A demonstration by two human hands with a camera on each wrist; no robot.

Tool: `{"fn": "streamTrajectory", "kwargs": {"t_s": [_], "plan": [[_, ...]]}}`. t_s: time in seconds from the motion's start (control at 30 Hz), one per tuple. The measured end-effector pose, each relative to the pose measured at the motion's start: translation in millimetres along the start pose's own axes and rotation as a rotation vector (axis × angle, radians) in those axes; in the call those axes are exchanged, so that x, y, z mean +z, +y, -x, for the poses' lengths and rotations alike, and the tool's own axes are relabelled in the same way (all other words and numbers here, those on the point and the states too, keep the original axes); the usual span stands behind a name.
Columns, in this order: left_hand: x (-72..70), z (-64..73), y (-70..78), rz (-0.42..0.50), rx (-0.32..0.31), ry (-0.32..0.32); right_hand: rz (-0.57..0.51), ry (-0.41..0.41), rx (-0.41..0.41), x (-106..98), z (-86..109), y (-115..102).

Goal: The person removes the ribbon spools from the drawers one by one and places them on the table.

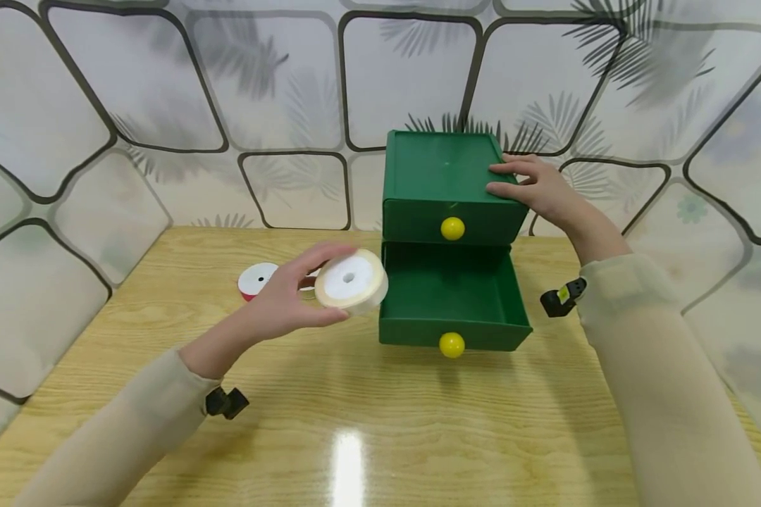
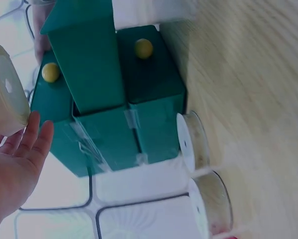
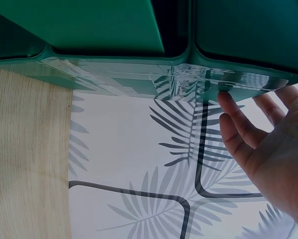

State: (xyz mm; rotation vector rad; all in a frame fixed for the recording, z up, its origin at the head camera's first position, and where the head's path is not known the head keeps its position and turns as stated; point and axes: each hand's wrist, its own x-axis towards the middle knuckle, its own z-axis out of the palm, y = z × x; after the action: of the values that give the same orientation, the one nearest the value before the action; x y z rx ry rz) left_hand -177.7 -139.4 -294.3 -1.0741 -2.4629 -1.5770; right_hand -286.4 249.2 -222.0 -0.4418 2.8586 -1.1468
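Observation:
My left hand (image 1: 285,292) grips a roll of cream ribbon (image 1: 350,282) between thumb and fingers, its white flat side facing up. The roll is at the left edge of the pulled-out drawer (image 1: 453,332) of a green drawer cabinet (image 1: 444,165). That drawer has a yellow knob (image 1: 452,345), and its visible floor is bare. In the left wrist view it is the middle of three drawers, the other two closed. My right hand (image 1: 542,186) rests with spread fingers on the cabinet's top right edge; in the right wrist view its fingertips (image 3: 226,98) touch the taped side.
A red-edged ribbon spool (image 1: 258,279) stands on the wooden table (image 1: 279,436), left of the cabinet. Two pale ribbon spools (image 2: 193,142) appear beside the cabinet in the left wrist view. A patterned wall covering (image 1: 292,84) rises close behind the cabinet.

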Motion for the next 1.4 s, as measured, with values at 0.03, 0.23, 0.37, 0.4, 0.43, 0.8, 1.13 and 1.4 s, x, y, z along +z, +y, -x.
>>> {"fn": "streamTrajectory", "kwargs": {"t_s": [0.03, 0.23, 0.37, 0.4, 0.43, 0.8, 1.13, 1.4], "plan": [[-1.4, 3.2, -0.9, 0.002, -0.005, 0.005, -0.001, -0.001, -0.001, 0.0, -0.1, 0.0], [-10.8, 21.2, -10.9, -0.019, -0.025, 0.038, -0.009, -0.002, 0.0, -0.3, -0.3, -0.4], [-16.8, 31.5, -18.9, -0.045, -0.048, 0.057, -0.011, -0.004, 0.007, -0.4, -0.2, -0.3], [-18.5, 34.0, -20.8, -0.049, -0.054, 0.059, -0.01, -0.005, 0.008, -0.4, -0.1, -0.2], [-20.3, 36.9, -22.8, -0.048, -0.058, 0.061, -0.009, -0.005, 0.009, -0.3, 0.0, -0.3], [-48.8, 71.8, -38.5, -0.134, -0.144, 0.082, 0.0, 0.001, 0.012, 0.3, -0.3, -1.2], [-74.1, 93.3, -57.6, -0.198, -0.237, 0.076, -0.005, 0.002, 0.01, 0.2, -0.2, -1.0], [-89.5, 103.2, -74.1, -0.191, -0.35, 0.011, -0.009, 0.007, 0.001, 0.3, 0.1, -0.1]]}}
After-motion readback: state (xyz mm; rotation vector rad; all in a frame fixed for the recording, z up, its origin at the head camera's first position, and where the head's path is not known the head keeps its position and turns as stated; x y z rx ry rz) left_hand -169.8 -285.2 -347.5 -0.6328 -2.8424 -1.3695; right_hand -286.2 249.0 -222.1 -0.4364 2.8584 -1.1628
